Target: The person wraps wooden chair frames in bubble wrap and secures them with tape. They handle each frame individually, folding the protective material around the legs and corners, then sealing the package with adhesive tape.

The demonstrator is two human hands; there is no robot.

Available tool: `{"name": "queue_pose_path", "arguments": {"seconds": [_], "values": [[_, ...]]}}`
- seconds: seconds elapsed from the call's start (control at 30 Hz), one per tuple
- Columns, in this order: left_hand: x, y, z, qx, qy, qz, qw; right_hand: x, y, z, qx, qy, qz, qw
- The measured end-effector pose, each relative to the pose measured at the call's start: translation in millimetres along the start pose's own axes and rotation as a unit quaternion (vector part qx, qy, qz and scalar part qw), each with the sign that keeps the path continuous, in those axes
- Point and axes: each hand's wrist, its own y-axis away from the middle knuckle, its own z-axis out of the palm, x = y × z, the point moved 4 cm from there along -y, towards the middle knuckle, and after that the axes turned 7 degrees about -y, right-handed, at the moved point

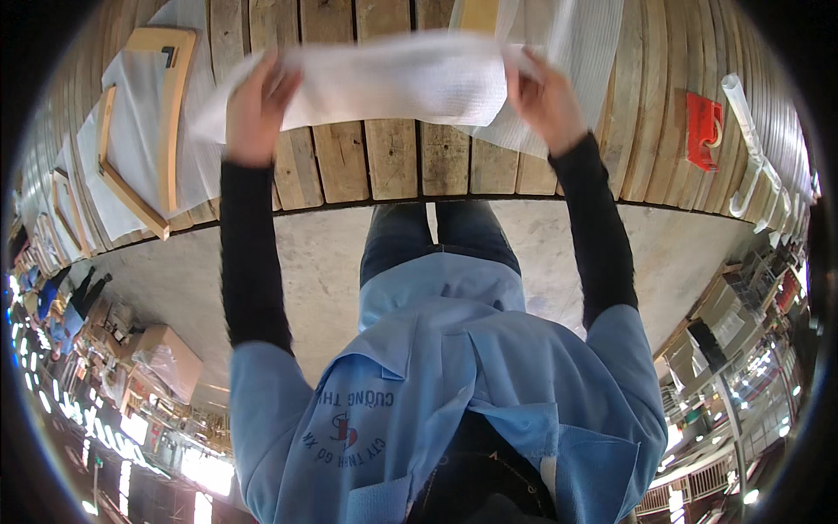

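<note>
Dark printed lettering [356, 398], inverted, above and below a red emblem [344, 430] on the light-blue shirt [559, 367], chest area.

The held sheet [384, 86] is between frame [173, 122] and tape dispenser [700, 135]

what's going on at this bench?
A person is holding a white sheet stretched between the left hand and right hand, over a slatted wooden table. The sheet and hands are blurred. Another white sheet lies near the right hand. To the left, wooden parts rest on white sheeting; a red tape dispenser sits to the right.
</note>
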Motion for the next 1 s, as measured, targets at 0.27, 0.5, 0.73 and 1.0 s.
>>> {"name": "queue_pose_path", "arguments": {"seconds": [0.27, 0.5, 0.73, 1.0], "values": [[-63.9, -168.1, -48.2, 0.014, 0.085, 0.042, 0.995, 154.2, -36.5, 82.4, -0.092, 0.881, -0.370, 0.280], [-98.9, 69.0, 9.0, 0.320, 0.074, 0.169, 0.929, 136.0, -87.4, 14.2, -0.058, 0.973, -0.139, 0.177], [-154.6, 53.1, 34.2, 0.155, 0.246, -0.051, 0.955, 136.2, -91.9, 16.7, -0.056, 0.967, -0.099, 0.227], [-104.8, 113.0, 34.1, -0.183, -0.071, 0.254, 0.947, 94.4, -40.4, 23.2, -0.104, 0.847, -0.303, 0.425]]}}
